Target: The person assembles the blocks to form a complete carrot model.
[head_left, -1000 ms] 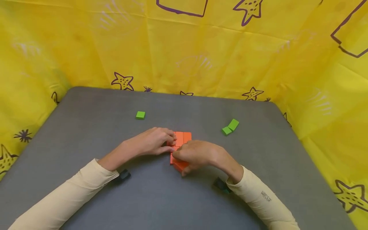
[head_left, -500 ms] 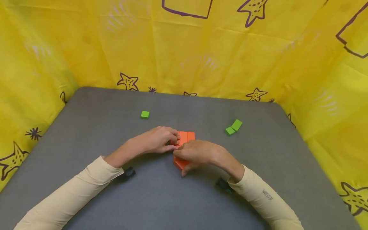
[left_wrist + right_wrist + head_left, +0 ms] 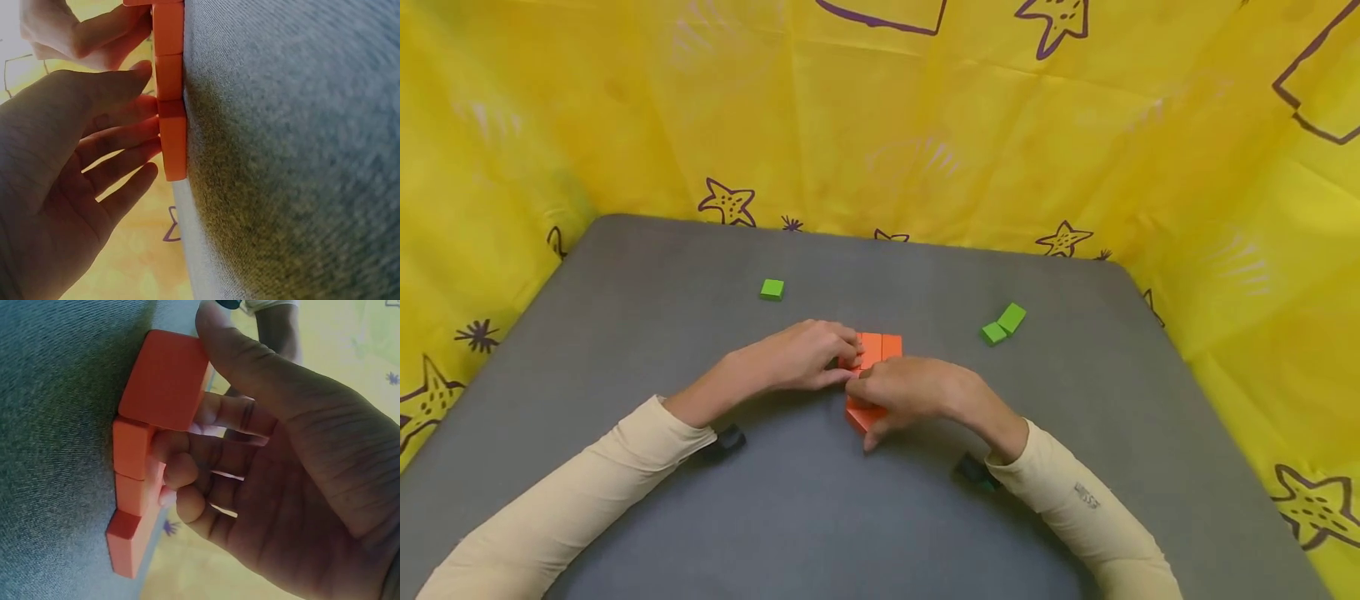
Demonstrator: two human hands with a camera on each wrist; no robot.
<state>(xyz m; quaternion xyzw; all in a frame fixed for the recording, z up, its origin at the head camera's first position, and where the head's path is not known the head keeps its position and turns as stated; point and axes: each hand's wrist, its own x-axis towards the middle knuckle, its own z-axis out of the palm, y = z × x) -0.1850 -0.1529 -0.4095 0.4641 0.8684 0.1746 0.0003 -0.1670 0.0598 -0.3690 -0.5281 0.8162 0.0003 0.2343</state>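
Several flat orange blocks [image 3: 872,348] lie edge to edge in a group on the grey table. My left hand [image 3: 797,357] is at the group's left side, its fingertips touching the blocks. In the left wrist view those fingers are lightly bent and spread along an orange row [image 3: 174,140]. From the right, my right hand [image 3: 921,390] reaches over the near end. Its thumb and fingers hold the nearest orange block [image 3: 164,381], whose square face shows in the right wrist view. Its other fingertips bend against the smaller blocks [image 3: 132,495]. The palms hide part of the group in the head view.
One green block [image 3: 772,289] lies farther back on the left of the grey table [image 3: 700,267]. Two more green blocks, one longer [image 3: 1012,318] and one smaller [image 3: 993,334], touch at the right. A yellow patterned cloth [image 3: 880,125] surrounds the table's back and sides.
The head view has shifted slightly. Both hands stay at the orange blocks; the right fingers have drawn a little closer over the near end.
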